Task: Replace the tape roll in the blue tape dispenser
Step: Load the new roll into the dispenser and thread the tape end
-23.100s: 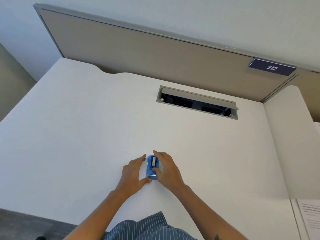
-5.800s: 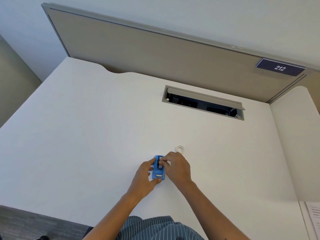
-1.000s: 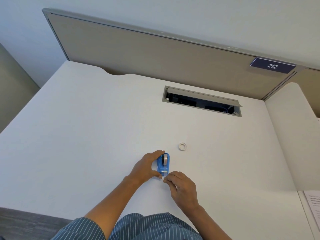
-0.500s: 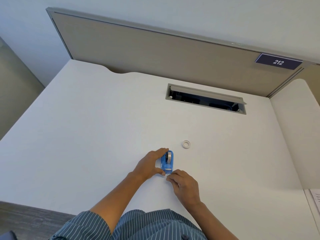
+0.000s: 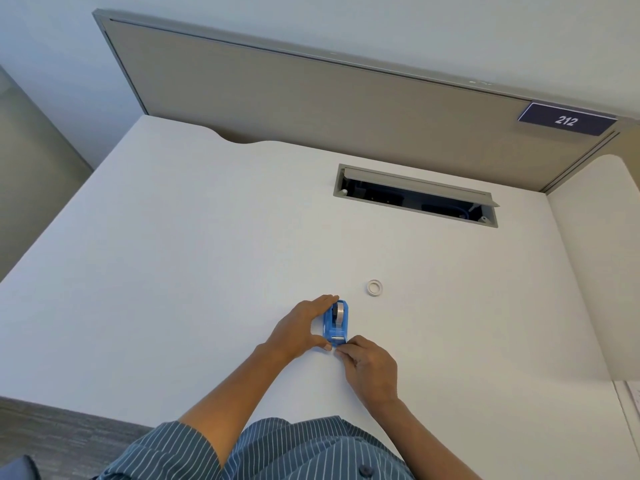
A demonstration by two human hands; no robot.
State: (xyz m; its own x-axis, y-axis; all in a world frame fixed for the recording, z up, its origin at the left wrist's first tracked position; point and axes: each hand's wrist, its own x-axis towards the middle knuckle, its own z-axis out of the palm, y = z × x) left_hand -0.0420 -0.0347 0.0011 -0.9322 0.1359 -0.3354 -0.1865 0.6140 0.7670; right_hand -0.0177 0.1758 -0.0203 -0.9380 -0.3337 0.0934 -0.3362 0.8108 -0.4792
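Note:
The blue tape dispenser [image 5: 335, 328] stands on the white desk [image 5: 207, 254], with a tape roll [image 5: 338, 312] seated in its far end. My left hand [image 5: 301, 327] wraps the dispenser's left side, fingers at its far end and thumb at its near corner. My right hand [image 5: 369, 367] sits just in front of the cutter end, its fingertips pinched together at the dispenser's near edge; what they pinch is too small to see. A small white ring, an empty tape core [image 5: 374, 287], lies flat on the desk to the far right of the dispenser.
An open cable tray slot [image 5: 415, 195] is cut into the desk at the back. A beige partition [image 5: 346, 109] with a "212" sign [image 5: 566, 120] runs behind. A side panel [image 5: 595, 271] stands at right, with a paper's edge [image 5: 635, 400] below it.
Over the last second my hands and the dispenser have stayed nearly in place; my right fingertips remain pinched at the cutter end. The view has shifted slightly.

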